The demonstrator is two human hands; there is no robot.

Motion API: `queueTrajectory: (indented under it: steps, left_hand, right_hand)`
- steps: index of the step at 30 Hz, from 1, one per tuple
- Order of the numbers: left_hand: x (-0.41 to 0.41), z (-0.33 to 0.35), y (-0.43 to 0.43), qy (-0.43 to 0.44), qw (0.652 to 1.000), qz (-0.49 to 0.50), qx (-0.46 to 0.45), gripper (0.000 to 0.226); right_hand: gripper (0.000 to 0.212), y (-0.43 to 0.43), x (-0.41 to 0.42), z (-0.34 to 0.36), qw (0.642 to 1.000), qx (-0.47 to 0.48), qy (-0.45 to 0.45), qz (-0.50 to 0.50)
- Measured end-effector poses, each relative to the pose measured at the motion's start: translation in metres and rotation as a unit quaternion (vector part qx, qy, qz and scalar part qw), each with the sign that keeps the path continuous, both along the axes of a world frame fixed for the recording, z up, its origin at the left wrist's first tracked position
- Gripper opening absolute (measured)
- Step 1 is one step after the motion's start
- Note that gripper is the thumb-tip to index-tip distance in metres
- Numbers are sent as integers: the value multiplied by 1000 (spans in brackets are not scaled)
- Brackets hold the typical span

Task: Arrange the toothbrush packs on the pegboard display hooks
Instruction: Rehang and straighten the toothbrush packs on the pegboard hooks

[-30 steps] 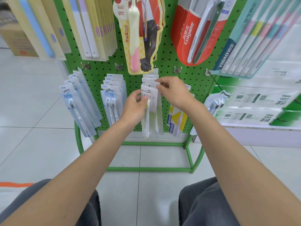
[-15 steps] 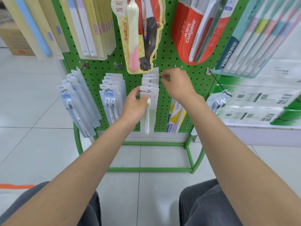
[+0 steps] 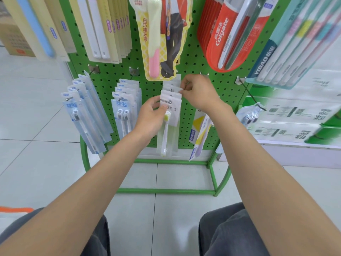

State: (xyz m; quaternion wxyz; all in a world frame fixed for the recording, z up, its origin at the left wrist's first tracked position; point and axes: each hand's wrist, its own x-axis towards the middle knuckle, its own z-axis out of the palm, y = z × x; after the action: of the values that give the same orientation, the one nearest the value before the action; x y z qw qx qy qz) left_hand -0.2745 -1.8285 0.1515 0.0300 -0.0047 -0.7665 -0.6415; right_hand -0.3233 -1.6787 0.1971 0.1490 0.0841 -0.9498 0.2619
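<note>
left arm [image 3: 92, 182]: bare, extended forward and up from lower left | left hand [image 3: 150, 117]: thumb lay on face of front white pack [image 3: 172, 115], fingers curled behind its edge | right arm [image 3: 258, 163]: bare, extended from lower right | right hand [image 3: 200, 93]: back upward, fingertips [image 3: 186, 83] pinched tops of rear packs [image 3: 171, 84]

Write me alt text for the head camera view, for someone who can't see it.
Left hand grips the front white toothbrush pack on a green pegboard hook while the right hand pinches the top of a white pack behind it. Pale blue toothbrush packs hang to the left; red Colgate packs hang above right.
</note>
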Motion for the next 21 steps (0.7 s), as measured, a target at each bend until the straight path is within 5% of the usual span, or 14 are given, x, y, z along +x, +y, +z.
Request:
queueTrajectory:
  steps: [8,16,21]
  left_hand:
    - [3,1,-1,0,1000,3,7,36]
    - [10,-4,-4,-5,999,31,-33,54]
    - [23,-7,-5,22,997,44,-56,57]
  right_hand:
    - [4,15,19,-3,999,-15,27,-22]
    - [3,19,47,-8,986,-125,86,-71]
    - [15,21,68,-11,983,-147,85,-71]
